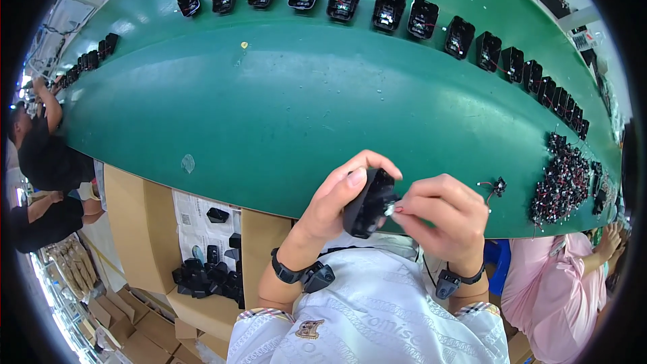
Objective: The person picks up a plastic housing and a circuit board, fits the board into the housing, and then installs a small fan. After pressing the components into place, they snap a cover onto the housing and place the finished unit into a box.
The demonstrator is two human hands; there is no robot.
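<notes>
My left hand (342, 192) is closed around a black plastic housing (364, 212), held tilted over the near edge of the green table. Beside it, my right hand (441, 216) pinches a small white connector (390, 209) at the housing's open side. A bit of red wire shows by those fingertips. The inside of the housing is dark and hard to make out. To the right of my right hand, one small black part with wires (497, 187) lies on the table.
Similar black housings (344, 0) stand in a long curved row along the far side of the green table (269, 94). A heap of wired black parts (563, 182) lies at the right. An open cardboard box (141, 229) holds more housings. People sit at left and right.
</notes>
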